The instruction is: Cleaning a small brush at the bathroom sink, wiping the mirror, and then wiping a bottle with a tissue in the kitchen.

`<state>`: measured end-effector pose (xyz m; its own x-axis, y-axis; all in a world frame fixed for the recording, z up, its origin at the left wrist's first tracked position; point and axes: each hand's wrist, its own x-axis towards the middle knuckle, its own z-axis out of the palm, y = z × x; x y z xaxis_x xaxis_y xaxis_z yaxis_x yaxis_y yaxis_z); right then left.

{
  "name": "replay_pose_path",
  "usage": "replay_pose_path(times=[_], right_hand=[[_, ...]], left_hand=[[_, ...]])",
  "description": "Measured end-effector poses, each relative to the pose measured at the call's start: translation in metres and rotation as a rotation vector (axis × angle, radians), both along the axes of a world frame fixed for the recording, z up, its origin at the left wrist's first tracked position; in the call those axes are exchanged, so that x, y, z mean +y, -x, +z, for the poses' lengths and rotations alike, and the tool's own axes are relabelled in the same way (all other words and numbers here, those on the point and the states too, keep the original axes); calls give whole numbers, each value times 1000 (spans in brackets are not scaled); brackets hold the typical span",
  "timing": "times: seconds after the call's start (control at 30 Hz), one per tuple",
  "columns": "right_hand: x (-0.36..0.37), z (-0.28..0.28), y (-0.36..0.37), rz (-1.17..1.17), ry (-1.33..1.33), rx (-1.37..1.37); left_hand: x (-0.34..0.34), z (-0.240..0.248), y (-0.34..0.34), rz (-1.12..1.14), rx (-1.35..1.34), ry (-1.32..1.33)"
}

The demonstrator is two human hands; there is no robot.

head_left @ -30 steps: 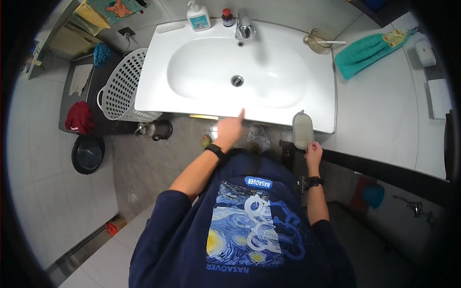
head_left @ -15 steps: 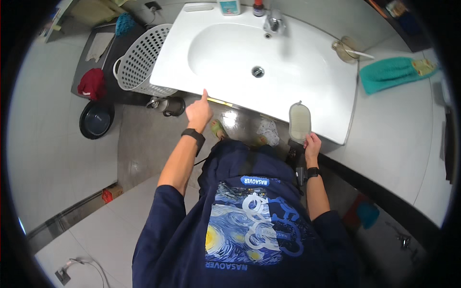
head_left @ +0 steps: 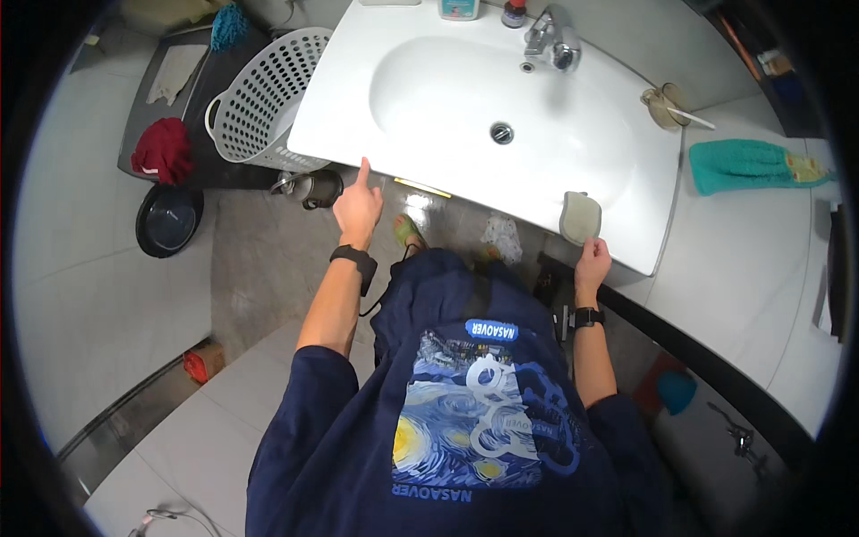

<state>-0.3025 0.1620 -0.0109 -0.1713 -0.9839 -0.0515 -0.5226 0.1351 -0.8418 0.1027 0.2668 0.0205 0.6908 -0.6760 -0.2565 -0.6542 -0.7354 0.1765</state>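
My right hand pinches the lower end of a flat, grey-green scrub pad with a darker rim. The pad hangs over the front right edge of the white washbasin, its upper end bent over. My left hand holds nothing. Its index finger points out to the basin's front left edge, while the other fingers look curled. Behind the bowl stands a chrome tap, and the drain shows in the middle of the bowl.
A white perforated laundry basket stands left of the basin, beside a metal pot. Further left are a dark tub and a red cloth. Cups and a teal towel are at the right. Bottles stand at the back.
The scrub pad was upright at full length; now it looks shorter and bent over. My right hand has shifted slightly right and up. My left index finger still points at the basin's edge.
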Motion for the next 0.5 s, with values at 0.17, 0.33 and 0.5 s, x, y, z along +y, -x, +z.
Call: replay_pose_path(times=[0.17,0.33,0.5], right_hand=[[-10,25,-49,58,109,-107],[-22,52,-113,243,42,-204],[-41,59,-192,347,-148,-364]], left_hand=[[11,-6,-18,-108,3,45],[25,29,-24,161,576,393],[38,21,-54,255,651,546]])
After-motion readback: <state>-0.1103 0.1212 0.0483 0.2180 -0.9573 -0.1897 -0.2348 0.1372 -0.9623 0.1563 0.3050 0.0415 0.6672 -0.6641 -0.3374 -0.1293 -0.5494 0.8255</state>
